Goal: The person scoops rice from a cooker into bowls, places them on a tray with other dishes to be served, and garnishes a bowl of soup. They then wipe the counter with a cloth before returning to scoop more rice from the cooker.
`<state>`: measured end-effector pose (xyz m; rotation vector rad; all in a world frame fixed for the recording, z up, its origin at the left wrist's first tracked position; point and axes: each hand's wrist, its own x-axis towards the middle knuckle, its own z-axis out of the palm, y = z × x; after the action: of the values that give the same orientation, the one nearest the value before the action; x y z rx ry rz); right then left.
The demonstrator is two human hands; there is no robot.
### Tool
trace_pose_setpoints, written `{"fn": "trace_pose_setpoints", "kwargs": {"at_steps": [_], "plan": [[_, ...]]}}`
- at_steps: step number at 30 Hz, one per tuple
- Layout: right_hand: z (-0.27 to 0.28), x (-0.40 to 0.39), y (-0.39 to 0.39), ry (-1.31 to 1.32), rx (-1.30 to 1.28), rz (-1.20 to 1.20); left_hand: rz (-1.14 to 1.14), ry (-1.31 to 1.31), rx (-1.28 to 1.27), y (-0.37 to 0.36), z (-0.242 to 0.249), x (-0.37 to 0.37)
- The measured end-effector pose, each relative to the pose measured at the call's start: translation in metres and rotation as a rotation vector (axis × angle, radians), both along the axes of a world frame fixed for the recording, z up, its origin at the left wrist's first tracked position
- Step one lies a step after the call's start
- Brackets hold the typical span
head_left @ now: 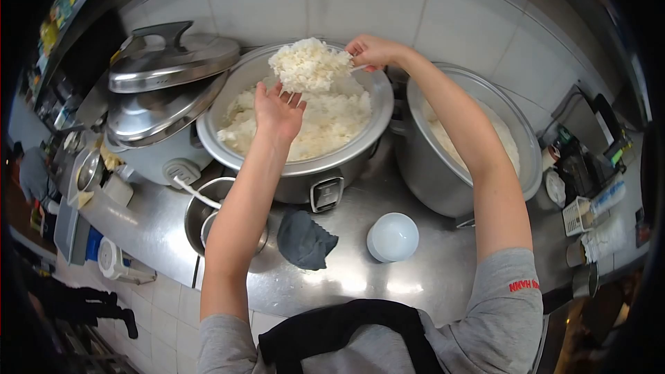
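My right hand (375, 52) is closed round the thin white handle of a rice paddle (359, 68), raised over the far side of a large rice cooker (320, 173). A heaped mound of cooked white rice (310, 64) covers the paddle's blade. Palm up, my left hand (278, 112) is just below the mound with its fingers apart, the fingertips right at the lower edge of the rice. More cooked rice (329, 121) fills much of the cooker beneath both hands.
Right of the cooker stands a big pot (436, 173) of rice. Stacked metal lids (173, 62) rest on another cooker at left. In front are a dark cloth (305, 241), white bowl (393, 237) and metal container (197, 218). A person (34, 173) is at far left.
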<state>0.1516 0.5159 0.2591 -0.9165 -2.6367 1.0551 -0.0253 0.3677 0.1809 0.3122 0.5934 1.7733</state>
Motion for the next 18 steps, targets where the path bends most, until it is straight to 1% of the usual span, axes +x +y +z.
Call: {"fn": "trace_pose_setpoints", "kwargs": {"at_steps": [1,3,4,5,6,7,8,10,11,12,13,14,15,17,18], "plan": [[0.002,0.011,0.001,0.016,-0.015,0.004,-0.025,-0.001,-0.003,0.007,0.003,0.014],[0.011,0.044,0.003,0.018,-0.036,-0.028,-0.01,-0.118,0.036,0.025,0.01,0.046],[0.016,0.064,0.001,0.044,0.015,-0.08,-0.032,-0.121,0.033,0.031,0.013,0.064],[0.019,0.086,0.001,0.07,0.066,-0.13,-0.083,-0.073,0.099,0.036,0.017,0.083],[0.022,0.11,-0.001,0.089,0.065,-0.168,-0.134,-0.026,0.167,0.041,0.02,0.103],[0.025,0.137,-0.003,0.087,0.123,-0.238,-0.157,-0.031,0.167,0.042,0.025,0.125],[0.026,0.167,-0.006,0.084,0.181,-0.308,-0.231,-0.026,0.143,0.042,0.031,0.148],[0.022,0.233,-0.006,0.02,0.323,-0.368,-0.373,-0.002,0.084,0.047,0.031,0.185],[0.021,0.254,-0.027,-0.072,0.607,-0.471,-0.44,0.019,0.048,0.052,0.028,0.201],[0.017,0.27,-0.055,-0.171,0.892,-0.567,-0.51,0.115,0.018,0.049,0.028,0.215],[0.006,0.283,-0.072,-0.285,1.061,-0.632,-0.525,0.112,0.022,0.048,0.026,0.224],[-0.006,0.294,-0.083,-0.405,1.225,-0.691,-0.573,0.201,0.029,0.047,0.022,0.233],[-0.014,0.303,-0.09,-0.417,1.224,-0.698,-0.617,0.291,0.037,0.046,0.019,0.24],[-0.022,0.309,-0.103,-0.607,1.232,-0.752,-0.646,0.301,0.041,0.046,0.017,0.246],[-0.018,0.314,-0.107,-0.558,1.27,-0.814,-0.632,0.294,0.043,0.047,0.017,0.247]]}}
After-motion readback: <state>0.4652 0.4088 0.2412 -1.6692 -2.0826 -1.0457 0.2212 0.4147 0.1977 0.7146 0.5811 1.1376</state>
